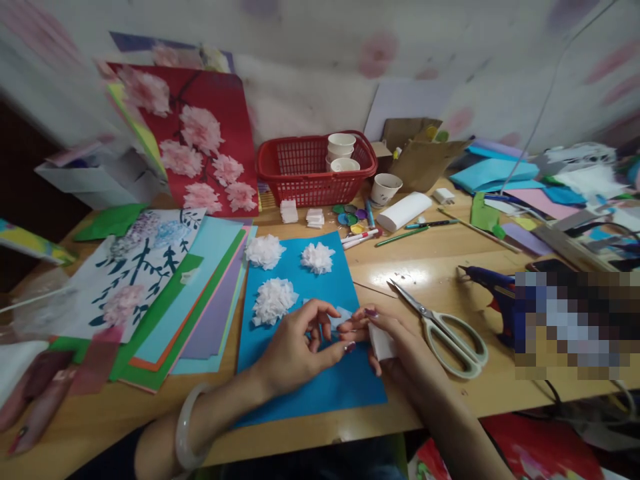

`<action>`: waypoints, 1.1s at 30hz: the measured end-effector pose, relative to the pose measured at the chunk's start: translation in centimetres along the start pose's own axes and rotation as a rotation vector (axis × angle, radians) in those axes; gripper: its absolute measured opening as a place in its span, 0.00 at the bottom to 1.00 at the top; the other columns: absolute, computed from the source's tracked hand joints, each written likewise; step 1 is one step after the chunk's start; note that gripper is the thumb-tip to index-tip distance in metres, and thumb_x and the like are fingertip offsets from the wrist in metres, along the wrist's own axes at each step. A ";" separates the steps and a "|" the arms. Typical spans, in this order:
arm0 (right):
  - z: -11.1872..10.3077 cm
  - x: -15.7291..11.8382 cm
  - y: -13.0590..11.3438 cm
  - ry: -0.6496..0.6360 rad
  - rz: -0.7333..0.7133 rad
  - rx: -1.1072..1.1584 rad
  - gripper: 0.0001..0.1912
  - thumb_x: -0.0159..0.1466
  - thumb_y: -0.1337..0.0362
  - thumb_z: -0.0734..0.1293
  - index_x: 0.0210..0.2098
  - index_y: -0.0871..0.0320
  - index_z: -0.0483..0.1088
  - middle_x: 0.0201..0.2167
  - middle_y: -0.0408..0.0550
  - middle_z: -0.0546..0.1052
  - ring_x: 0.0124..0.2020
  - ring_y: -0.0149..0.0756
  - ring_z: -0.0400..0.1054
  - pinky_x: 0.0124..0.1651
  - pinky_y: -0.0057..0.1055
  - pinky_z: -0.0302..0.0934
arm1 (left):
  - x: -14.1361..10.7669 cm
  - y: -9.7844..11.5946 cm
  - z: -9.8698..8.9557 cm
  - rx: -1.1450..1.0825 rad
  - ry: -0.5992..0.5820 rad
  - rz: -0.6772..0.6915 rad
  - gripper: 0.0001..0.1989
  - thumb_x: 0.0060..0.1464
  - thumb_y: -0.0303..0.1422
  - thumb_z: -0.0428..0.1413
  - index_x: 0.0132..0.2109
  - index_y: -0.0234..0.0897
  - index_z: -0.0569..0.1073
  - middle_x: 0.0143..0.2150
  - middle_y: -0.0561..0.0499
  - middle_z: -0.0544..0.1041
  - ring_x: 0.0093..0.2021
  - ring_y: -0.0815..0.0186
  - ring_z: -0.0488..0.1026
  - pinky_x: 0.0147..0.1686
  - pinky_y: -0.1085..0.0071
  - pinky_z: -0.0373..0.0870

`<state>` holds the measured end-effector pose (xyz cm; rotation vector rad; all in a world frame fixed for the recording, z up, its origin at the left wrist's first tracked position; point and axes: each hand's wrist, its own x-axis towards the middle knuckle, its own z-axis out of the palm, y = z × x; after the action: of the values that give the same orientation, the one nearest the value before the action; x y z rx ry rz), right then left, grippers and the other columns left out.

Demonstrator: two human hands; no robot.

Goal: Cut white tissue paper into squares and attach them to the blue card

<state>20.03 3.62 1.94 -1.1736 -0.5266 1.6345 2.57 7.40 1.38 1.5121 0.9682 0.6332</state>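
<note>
Hands, yours, 2.
- Left hand: fingers loosely curled, thumb held apart from the index finger; you cannot be shown to grip anything here, as the inner fingers are partly hidden. White bangle on the wrist.
- Right hand: fingers together, pointing toward the left hand, closed around a folded white tissue wad at the palm.
- Thin white tissue piece: 1, between your hands, at the right fingertips; whether it is pinched, you cannot tell from this view.

Under your hands: blue paper sheet, 1.

Just beyond your left hand, on that sheet: ruffled white tissue flowers, 3, fully formed. Progress, by judgement: partway; 3 flowers shaped, the tissue at your hands not yet made up.

Farther ahead of your hands: folded white tissue stacks, 2, looking unworked; beyond them, a red plastic basket bearing paper cups.

Right of your right hand: scissors with pale handles, 1, blades apart; past them, a blue glue gun, 1.

Left of your left hand: fanned coloured paper sheets; beyond, a red card with pink flowers, upright.
</note>
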 end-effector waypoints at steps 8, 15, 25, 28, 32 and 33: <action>-0.3 0.2 -0.3 0.045 -0.087 0.182 0.12 0.52 0.59 0.76 0.24 0.60 0.73 0.20 0.44 0.75 0.20 0.29 0.69 0.16 0.18 0.63 | 0.1 -0.2 -0.4 0.181 -0.060 0.181 0.16 0.52 0.29 0.60 0.50 0.39 0.75 0.38 0.54 0.67 0.22 0.77 0.57 0.23 0.76 0.60; -0.5 0.3 -0.3 -0.046 0.019 0.258 0.09 0.53 0.63 0.75 0.25 0.61 0.73 0.21 0.44 0.73 0.21 0.28 0.67 0.18 0.18 0.64 | 0.4 -0.3 0.8 0.179 0.100 0.275 0.05 0.56 0.30 0.59 0.39 0.37 0.78 0.37 0.50 0.74 0.27 0.72 0.66 0.25 0.76 0.63; -0.9 -1.3 -0.1 -0.036 -0.277 -0.231 0.16 0.59 0.51 0.72 0.30 0.56 0.68 0.17 0.33 0.56 0.16 0.23 0.44 0.18 0.22 0.38 | 0.2 -0.5 -0.2 0.129 0.356 0.302 0.11 0.49 0.36 0.66 0.25 0.36 0.75 0.19 0.57 0.69 0.18 0.74 0.58 0.19 0.75 0.57; -0.5 -2.0 0.0 -0.054 -0.351 -0.539 0.16 0.61 0.51 0.69 0.27 0.57 0.67 0.19 0.36 0.58 0.20 0.27 0.50 0.22 0.25 0.45 | 0.0 -0.4 -0.4 0.158 0.341 0.363 0.12 0.50 0.35 0.65 0.24 0.36 0.73 0.22 0.55 0.72 0.19 0.74 0.59 0.19 0.76 0.58; 0.1 -2.3 0.2 -0.054 -0.424 -0.663 0.14 0.64 0.53 0.66 0.29 0.56 0.67 0.22 0.38 0.63 0.23 0.30 0.55 0.25 0.26 0.51 | -0.4 -0.5 -0.6 0.213 0.284 0.494 0.12 0.52 0.34 0.64 0.25 0.36 0.73 0.23 0.52 0.74 0.20 0.72 0.62 0.21 0.75 0.61; 0.1 -2.3 0.3 -0.040 -0.431 -0.646 0.13 0.65 0.53 0.66 0.32 0.56 0.67 0.23 0.39 0.64 0.23 0.29 0.55 0.25 0.26 0.51 | -0.5 -0.5 -0.7 0.218 0.266 0.523 0.11 0.53 0.34 0.64 0.25 0.36 0.74 0.23 0.52 0.74 0.20 0.72 0.63 0.21 0.75 0.62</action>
<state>19.81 1.47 2.74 -1.3600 -1.3026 1.1391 1.63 7.34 1.05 1.9319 0.8583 1.1531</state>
